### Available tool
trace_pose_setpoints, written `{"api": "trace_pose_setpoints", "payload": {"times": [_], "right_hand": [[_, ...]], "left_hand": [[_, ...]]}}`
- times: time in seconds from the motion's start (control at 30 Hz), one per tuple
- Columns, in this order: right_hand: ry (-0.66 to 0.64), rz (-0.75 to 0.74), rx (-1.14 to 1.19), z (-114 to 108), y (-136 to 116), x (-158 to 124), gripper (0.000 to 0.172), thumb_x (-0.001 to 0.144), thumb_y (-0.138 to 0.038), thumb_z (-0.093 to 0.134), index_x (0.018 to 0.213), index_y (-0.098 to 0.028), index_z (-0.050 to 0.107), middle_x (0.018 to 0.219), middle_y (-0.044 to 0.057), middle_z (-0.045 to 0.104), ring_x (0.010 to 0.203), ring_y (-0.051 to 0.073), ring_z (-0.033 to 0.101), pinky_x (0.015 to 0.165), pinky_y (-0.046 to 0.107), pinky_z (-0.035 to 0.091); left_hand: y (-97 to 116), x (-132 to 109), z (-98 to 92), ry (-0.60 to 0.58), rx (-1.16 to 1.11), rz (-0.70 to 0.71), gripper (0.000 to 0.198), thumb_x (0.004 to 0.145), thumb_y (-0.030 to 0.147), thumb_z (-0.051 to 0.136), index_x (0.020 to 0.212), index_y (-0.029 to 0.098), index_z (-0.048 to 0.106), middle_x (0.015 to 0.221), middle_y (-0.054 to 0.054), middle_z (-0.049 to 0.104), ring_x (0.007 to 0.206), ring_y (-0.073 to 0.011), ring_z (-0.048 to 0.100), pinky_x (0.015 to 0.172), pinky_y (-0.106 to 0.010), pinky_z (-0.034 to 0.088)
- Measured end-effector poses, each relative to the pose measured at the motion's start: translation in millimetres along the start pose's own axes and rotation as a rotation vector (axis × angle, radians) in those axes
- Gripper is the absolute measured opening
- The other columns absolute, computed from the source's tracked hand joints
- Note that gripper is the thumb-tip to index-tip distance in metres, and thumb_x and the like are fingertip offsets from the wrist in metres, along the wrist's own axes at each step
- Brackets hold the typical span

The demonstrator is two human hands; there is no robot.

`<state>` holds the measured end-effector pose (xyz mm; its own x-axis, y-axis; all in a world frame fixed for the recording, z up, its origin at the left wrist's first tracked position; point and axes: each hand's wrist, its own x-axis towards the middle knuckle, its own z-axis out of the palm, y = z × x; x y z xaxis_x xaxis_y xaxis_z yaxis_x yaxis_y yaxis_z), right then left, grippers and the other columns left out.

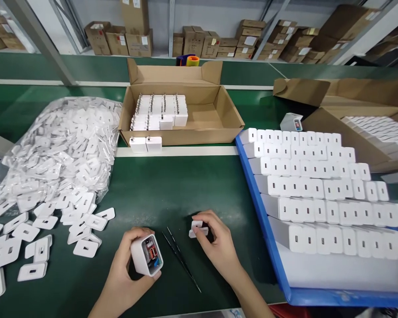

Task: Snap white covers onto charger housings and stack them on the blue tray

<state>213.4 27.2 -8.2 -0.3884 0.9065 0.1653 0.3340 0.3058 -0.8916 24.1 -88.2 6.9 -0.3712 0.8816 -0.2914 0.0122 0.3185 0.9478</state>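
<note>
My left hand (129,274) grips a white charger housing (139,258) between thumb and fingers. Its open end faces right and shows orange and blue parts inside. My right hand (220,247) pinches a small white plastic cover (196,224) just above the green tabletop; a second white piece (204,231) shows right under it, and I cannot tell whether the two are joined. A pair of dark tweezers (180,256) lies on the table between my hands.
Loose white covers (86,248) spread at left before a full plastic bag (69,137). A cardboard box (215,115) holding white units stands at the back. On the right, a blue tray (262,221) carries rows of white housings; behind it is another open carton (334,126).
</note>
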Motion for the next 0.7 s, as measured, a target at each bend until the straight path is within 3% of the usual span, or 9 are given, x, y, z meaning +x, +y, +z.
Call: {"api": "trace_pose_setpoints", "payload": {"times": [0.13, 0.23, 0.37, 0.43, 0.53, 0.63, 0.7], "right_hand": [[-0.002, -0.002, -0.014, 0, -4, 0, 0.018, 0.091, -0.015, 0.052, 0.092, -0.023, 0.069, 0.084, 0.003, 0.066, 0.070, 0.016, 0.064, 0.056, 0.023, 0.049], [0.032, 0.004, -0.017, 0, -4, 1, 0.018, 0.091, -0.017, 0.052, 0.092, -0.023, 0.069, 0.084, 0.003, 0.067, 0.071, 0.017, 0.063, 0.061, 0.027, 0.051], [0.067, 0.027, 0.002, 1, -3, 1, 0.017, 0.090, -0.019, 0.054, 0.089, -0.023, 0.070, 0.081, 0.003, 0.067, 0.070, 0.017, 0.064, 0.062, 0.027, 0.050], [0.095, 0.052, 0.016, 1, -3, 1, 0.018, 0.089, -0.020, 0.054, 0.087, -0.022, 0.071, 0.077, 0.002, 0.065, 0.067, 0.016, 0.062, 0.060, 0.026, 0.048], [0.176, 0.126, 0.035, 1, 0, -1, 0.017, 0.088, -0.022, 0.056, 0.084, -0.021, 0.072, 0.069, 0.000, 0.060, 0.058, 0.014, 0.054, 0.053, 0.025, 0.042], [0.254, 0.215, 0.085, -1, 3, -1, 0.014, 0.088, -0.026, 0.059, 0.089, -0.019, 0.072, 0.061, -0.002, 0.056, 0.052, 0.013, 0.051, 0.049, 0.025, 0.040], [0.268, 0.255, 0.154, -4, 3, 0, 0.020, 0.088, -0.031, 0.061, 0.098, -0.017, 0.071, 0.058, -0.002, 0.058, 0.051, 0.014, 0.054, 0.051, 0.026, 0.045]], "left_hand": [[0, 2, 1.8, 0.068, 0.105, 0.021, 0.045, 0.070, 0.032, 0.070, 0.107, 0.024, 0.046, 0.116, -0.009, 0.060, 0.114, -0.0283, 0.059, 0.089, -0.037, 0.051], [0, 4, 2.7, 0.073, 0.163, -0.041, 0.047, 0.068, 0.034, 0.073, 0.103, 0.025, 0.044, 0.102, -0.004, 0.062, 0.095, -0.0253, 0.065, 0.077, -0.035, 0.053], [1, 4, 0.5, 0.005, 0.033, -0.130, 0.053, 0.062, 0.036, 0.081, 0.095, 0.026, 0.041, 0.081, 0.005, 0.055, 0.066, -0.0152, 0.058, 0.059, -0.025, 0.048], [4, 4, -0.9, -0.033, -0.087, -0.124, 0.067, 0.057, 0.053, 0.085, 0.102, 0.025, 0.043, 0.078, 0.005, 0.053, 0.066, -0.0146, 0.055, 0.058, -0.023, 0.045], [11, 0, -0.3, -0.092, -0.254, -0.153, 0.087, 0.057, 0.077, 0.074, 0.120, 0.023, 0.045, 0.084, 0.001, 0.058, 0.076, -0.0183, 0.057, 0.068, -0.026, 0.046], [23, -4, 3.9, -0.171, -0.305, -0.256, 0.078, 0.065, 0.076, 0.070, 0.120, 0.024, 0.051, 0.090, -0.001, 0.061, 0.083, -0.0193, 0.058, 0.078, -0.028, 0.045], [33, -3, 6.6, -0.316, -0.314, -0.267, 0.066, 0.064, 0.074, 0.073, 0.102, 0.022, 0.058, 0.082, 0.002, 0.057, 0.076, -0.0166, 0.055, 0.073, -0.026, 0.042]]}}
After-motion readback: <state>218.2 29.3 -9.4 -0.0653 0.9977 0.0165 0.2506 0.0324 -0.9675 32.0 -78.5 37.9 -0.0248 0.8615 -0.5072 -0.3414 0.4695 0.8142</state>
